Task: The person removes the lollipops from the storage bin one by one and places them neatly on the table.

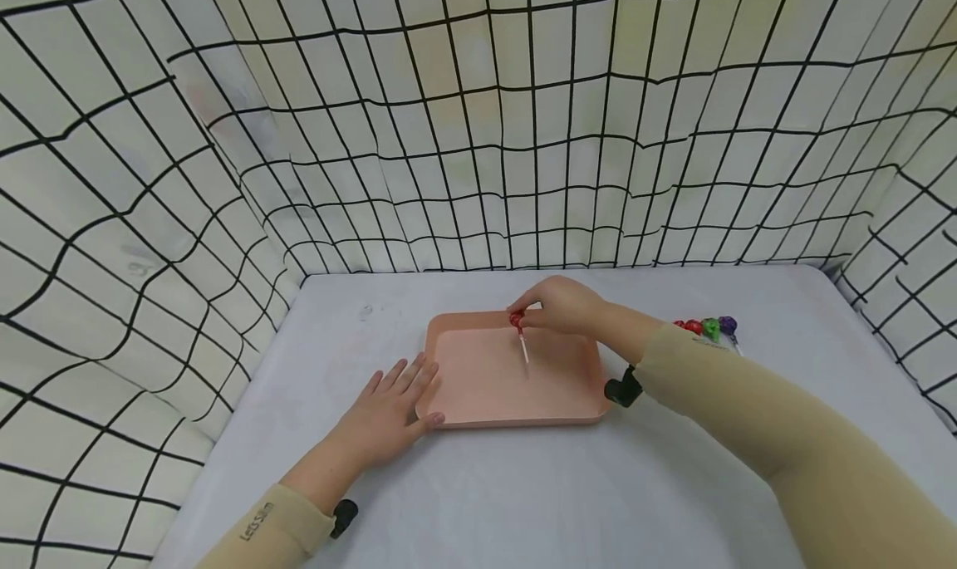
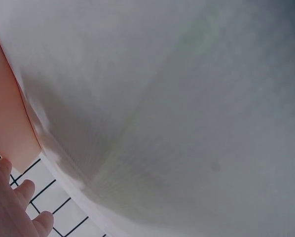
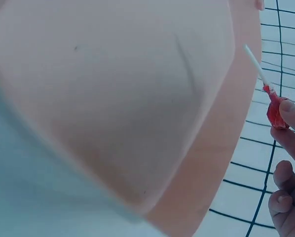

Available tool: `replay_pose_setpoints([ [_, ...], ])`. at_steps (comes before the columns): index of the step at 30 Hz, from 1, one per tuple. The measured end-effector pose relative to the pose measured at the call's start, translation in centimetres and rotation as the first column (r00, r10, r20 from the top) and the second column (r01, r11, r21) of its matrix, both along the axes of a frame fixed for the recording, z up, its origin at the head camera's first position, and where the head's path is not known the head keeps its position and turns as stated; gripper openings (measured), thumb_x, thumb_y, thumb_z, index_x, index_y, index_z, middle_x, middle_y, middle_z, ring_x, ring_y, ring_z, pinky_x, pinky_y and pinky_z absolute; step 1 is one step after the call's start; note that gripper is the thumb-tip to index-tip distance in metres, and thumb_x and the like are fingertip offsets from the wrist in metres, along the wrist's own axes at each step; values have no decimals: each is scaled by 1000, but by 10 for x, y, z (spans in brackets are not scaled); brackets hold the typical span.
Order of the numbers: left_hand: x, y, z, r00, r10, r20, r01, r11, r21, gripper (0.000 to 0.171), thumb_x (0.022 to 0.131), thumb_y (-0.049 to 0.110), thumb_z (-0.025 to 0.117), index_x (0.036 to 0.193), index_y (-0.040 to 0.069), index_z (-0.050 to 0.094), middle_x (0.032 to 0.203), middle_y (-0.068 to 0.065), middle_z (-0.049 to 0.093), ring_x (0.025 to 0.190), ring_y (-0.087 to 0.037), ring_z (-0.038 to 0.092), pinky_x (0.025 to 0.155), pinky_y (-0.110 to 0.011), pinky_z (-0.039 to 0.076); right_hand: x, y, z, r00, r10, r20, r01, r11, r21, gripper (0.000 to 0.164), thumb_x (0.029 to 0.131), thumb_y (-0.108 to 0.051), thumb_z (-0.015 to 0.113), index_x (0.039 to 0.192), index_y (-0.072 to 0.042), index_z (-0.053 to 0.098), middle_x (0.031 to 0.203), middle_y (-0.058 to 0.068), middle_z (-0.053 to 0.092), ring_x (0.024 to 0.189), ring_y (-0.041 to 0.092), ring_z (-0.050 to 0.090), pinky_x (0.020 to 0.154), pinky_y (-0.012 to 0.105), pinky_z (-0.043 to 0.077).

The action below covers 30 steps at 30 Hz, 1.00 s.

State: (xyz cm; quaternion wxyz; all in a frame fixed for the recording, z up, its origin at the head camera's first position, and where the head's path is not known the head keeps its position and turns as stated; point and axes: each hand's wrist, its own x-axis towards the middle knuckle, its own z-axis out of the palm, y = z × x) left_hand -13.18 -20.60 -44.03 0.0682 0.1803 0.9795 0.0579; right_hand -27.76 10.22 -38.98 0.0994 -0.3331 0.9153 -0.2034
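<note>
Over the far side of a pink tray [image 1: 516, 386], my right hand [image 1: 562, 305] pinches a red-wrapped lollipop [image 1: 517, 320] by its candy end. Its white stick points down toward the tray floor. In the right wrist view the thumb and a fingertip grip the red wrapper [image 3: 276, 112], and the other fingers curl loosely. My left hand [image 1: 389, 415] lies with straight, spread fingers at the tray's left edge, its fingertips and thumb on the rim. The left wrist view catches only some fingers [image 2: 19, 202] at the lower left corner, close to the tray side.
Several lollipops with red, green and purple wrappers [image 1: 710, 328] lie on the white table [image 1: 673, 486], right of the tray and partly behind the right sleeve. A white wall with a black grid [image 1: 553, 137] encloses the table's back and sides. Dark wrist devices [image 1: 624, 386] protrude from both sleeves.
</note>
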Motion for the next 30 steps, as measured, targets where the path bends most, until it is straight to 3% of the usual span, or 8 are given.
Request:
replay_pose_setpoints([
  [7, 0, 1, -1, 1000, -9, -1, 9, 1000, 13, 84, 95, 68, 45, 159, 19, 23, 165, -5, 17, 150, -35, 18, 118, -61, 15, 2, 29, 0, 995, -97, -2, 97, 995, -2, 32, 93, -31, 72, 124, -26, 72, 119, -6, 70, 94, 17, 58, 82, 35, 50],
  [13, -1, 2, -3, 1000, -16, -4, 16, 1000, 21, 85, 94, 69, 43, 159, 19, 23, 165, -5, 18, 149, -37, 19, 117, -61, 15, 7, 57, 0, 976, -217, 30, 217, 976, 9, 34, 92, -32, 72, 126, -30, 71, 122, -4, 68, 89, 19, 54, 70, 31, 47],
  [20, -2, -1, -7, 1000, -1, 4, 0, 1000, 10, 83, 95, 67, 46, 160, 22, 21, 166, -1, 15, 150, -34, 17, 118, -60, 14, 12, 89, 1, 969, -246, 2, 246, 969, -34, 34, 91, -33, 73, 125, -30, 71, 110, -5, 69, 76, 19, 50, 59, 30, 41],
  [25, 0, 0, -3, 1000, -2, 9, 1, 1000, 20, 83, 95, 65, 47, 160, 19, 22, 166, -4, 16, 150, -36, 17, 118, -61, 13, 15, 114, 2, 962, -274, 11, 274, 961, -44, 34, 92, -33, 73, 125, -28, 72, 106, -4, 68, 76, 20, 49, 58, 30, 42],
  [30, -1, -1, -5, 1000, -8, -8, 8, 1000, 28, 85, 94, 69, 44, 159, 19, 23, 165, -5, 18, 149, -36, 18, 117, -62, 14, 20, 145, 2, 948, -318, 21, 318, 948, -21, 35, 92, -30, 72, 126, -25, 71, 91, -1, 65, 76, 21, 49, 57, 31, 42],
])
